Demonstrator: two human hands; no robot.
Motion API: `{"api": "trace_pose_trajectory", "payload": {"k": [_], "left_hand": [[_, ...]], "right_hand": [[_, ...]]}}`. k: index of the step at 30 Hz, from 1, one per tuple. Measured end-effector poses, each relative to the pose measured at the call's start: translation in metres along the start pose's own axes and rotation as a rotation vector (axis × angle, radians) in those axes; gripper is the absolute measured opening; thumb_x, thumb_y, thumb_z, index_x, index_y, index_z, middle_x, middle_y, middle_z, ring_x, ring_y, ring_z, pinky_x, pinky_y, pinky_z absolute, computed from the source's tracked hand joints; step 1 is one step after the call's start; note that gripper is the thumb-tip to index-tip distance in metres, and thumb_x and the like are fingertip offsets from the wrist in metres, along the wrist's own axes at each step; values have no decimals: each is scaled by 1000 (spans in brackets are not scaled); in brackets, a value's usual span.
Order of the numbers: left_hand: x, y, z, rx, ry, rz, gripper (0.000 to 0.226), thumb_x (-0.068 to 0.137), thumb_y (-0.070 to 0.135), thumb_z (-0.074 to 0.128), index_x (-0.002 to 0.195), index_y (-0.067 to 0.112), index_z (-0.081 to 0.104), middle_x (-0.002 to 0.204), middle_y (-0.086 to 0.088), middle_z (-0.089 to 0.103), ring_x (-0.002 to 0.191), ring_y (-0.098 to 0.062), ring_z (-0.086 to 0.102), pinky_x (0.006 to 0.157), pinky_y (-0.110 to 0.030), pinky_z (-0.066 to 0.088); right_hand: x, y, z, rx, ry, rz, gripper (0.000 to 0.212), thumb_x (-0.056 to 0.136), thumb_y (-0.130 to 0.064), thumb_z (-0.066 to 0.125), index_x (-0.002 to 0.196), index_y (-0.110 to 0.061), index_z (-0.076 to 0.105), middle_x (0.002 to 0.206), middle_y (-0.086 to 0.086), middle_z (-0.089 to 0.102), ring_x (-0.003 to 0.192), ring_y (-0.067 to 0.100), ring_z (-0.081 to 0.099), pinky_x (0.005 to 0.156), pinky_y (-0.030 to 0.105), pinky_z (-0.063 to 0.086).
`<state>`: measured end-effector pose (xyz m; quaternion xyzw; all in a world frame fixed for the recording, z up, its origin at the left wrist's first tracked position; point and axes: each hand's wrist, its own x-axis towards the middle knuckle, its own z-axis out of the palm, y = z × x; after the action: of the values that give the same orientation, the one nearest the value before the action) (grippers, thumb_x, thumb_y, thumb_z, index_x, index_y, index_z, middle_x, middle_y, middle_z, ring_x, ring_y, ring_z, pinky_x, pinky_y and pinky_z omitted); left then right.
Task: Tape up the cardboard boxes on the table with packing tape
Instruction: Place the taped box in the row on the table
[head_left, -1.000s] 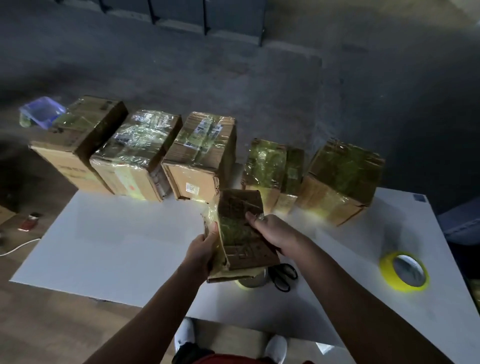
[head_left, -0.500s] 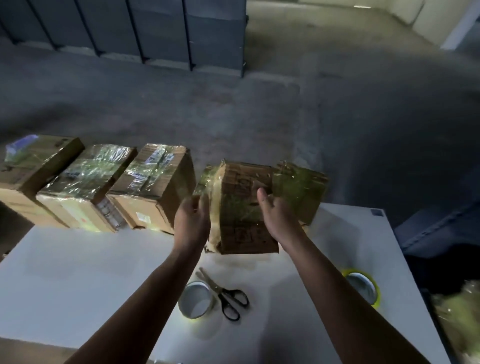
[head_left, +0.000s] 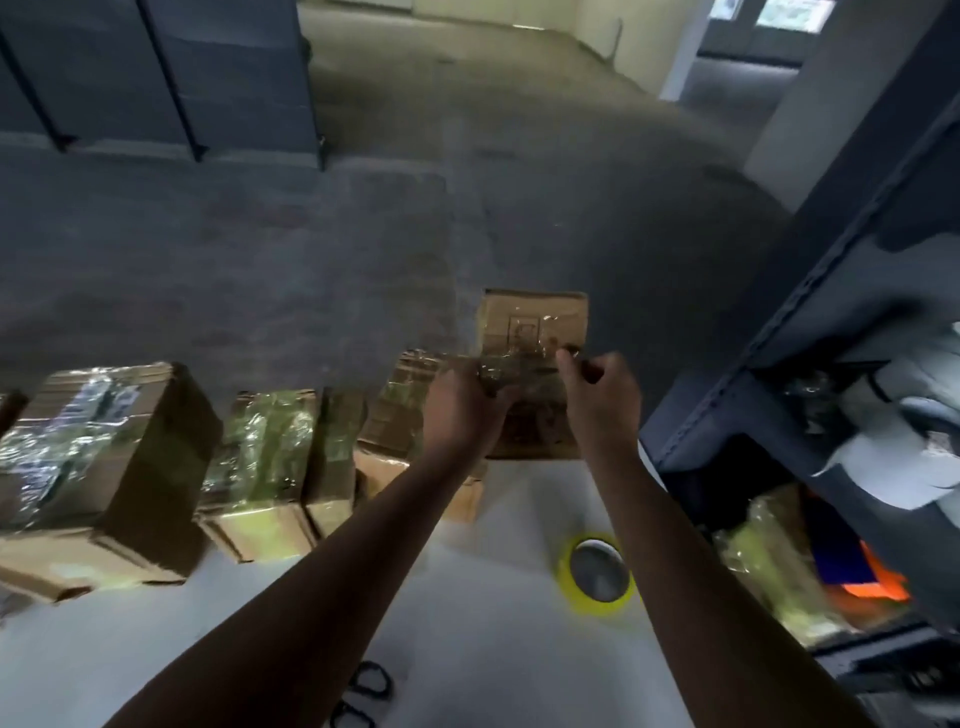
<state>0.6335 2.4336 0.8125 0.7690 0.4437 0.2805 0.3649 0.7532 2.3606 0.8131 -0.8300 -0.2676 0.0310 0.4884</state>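
A small taped cardboard box (head_left: 535, 332) stands at the right end of the row, at the far edge of the white table (head_left: 493, 649). My left hand (head_left: 462, 410) grips its left side. My right hand (head_left: 602, 400) holds its right edge, thumb on the top face and fingers curled round the side. To the left stand other boxes wrapped in shiny tape: a large box (head_left: 93, 457), a narrower box (head_left: 260, 467) and another box (head_left: 400, 410) right beside the held one. A yellow roll of packing tape (head_left: 597, 577) lies flat under my right forearm.
Black scissor handles (head_left: 363, 691) show at the table's near edge. A dark metal shelf unit (head_left: 831, 312) with bags and an orange item stands close on the right. Dark floor lies beyond the table's far edge.
Both hands have carried the small box away from me and to the right, to the end of the row. My view has swung right, and the shelf has come into sight.
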Motion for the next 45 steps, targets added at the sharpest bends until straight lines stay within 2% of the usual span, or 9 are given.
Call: {"api": "trace_pose_trajectory", "payload": {"k": [4, 9, 15, 18, 23, 27, 33, 42, 45], "left_hand": [[17, 5, 52, 3, -170, -85, 30, 89, 23, 62, 113, 6, 61, 109, -14, 67, 101, -32, 61, 74, -31, 43], [29, -3, 108, -146, -339, -283, 28, 88, 6, 52, 112, 4, 65, 86, -7, 65, 71, -19, 64, 48, -17, 48], [34, 0, 162, -119, -528, -275, 20, 95, 7, 46, 87, 22, 57, 80, 5, 56, 69, -7, 53, 50, -12, 41], [27, 6, 177, -53, -620, -239, 29, 92, 3, 41, 110, 11, 63, 103, -12, 64, 91, -24, 61, 67, -28, 46], [24, 9, 153, 6, -368, -93, 27, 89, 7, 50, 110, 8, 67, 112, -15, 67, 101, -28, 62, 78, -27, 44], [45, -13, 105, 67, -204, -135, 27, 85, 8, 51, 108, 11, 65, 117, -13, 63, 110, -30, 57, 87, -31, 44], [70, -93, 25, 351, -5, -291, 41, 87, 13, 48, 127, 9, 53, 129, -19, 53, 121, -38, 47, 100, -45, 42], [58, -132, -13, -54, -108, -462, 16, 80, 21, 71, 69, 18, 61, 66, 1, 63, 62, -16, 61, 58, -26, 49], [56, -115, -27, -142, -43, -413, 20, 78, 38, 76, 75, 25, 62, 72, 4, 65, 59, -7, 60, 50, -21, 44]], "right_hand": [[23, 44, -11, -100, 54, 20, 21, 94, -26, 56, 93, -7, 65, 89, 9, 64, 80, 20, 52, 60, 22, 23], [50, 102, -12, -349, -135, 74, 27, 98, -21, 46, 94, -2, 66, 92, 20, 63, 91, 37, 58, 62, 30, 28], [64, 151, -11, -501, -397, 113, 47, 91, -6, 49, 138, -11, 48, 128, 18, 57, 116, 35, 54, 90, 35, 45], [64, 161, -14, -524, -468, 121, 50, 90, -4, 47, 139, -13, 46, 128, 17, 57, 114, 34, 55, 90, 35, 45], [59, 140, 5, -561, -438, 51, 50, 93, -13, 47, 142, -10, 40, 142, 16, 42, 132, 31, 40, 107, 39, 36], [39, 102, 41, -480, -544, -156, 43, 97, -29, 38, 123, 1, 55, 122, 22, 58, 115, 32, 53, 90, 30, 37], [14, 69, 102, -318, -735, 170, 62, 97, -49, 42, 135, -1, 46, 132, 16, 56, 121, 29, 53, 82, 26, 33], [7, 61, 107, -123, -615, 338, 57, 94, -47, 46, 129, -2, 52, 111, 12, 60, 105, 28, 57, 89, 40, 47], [17, 38, 97, 43, -480, 272, 40, 94, -47, 48, 90, -10, 60, 81, 4, 58, 86, 27, 60, 64, 31, 46]]}}
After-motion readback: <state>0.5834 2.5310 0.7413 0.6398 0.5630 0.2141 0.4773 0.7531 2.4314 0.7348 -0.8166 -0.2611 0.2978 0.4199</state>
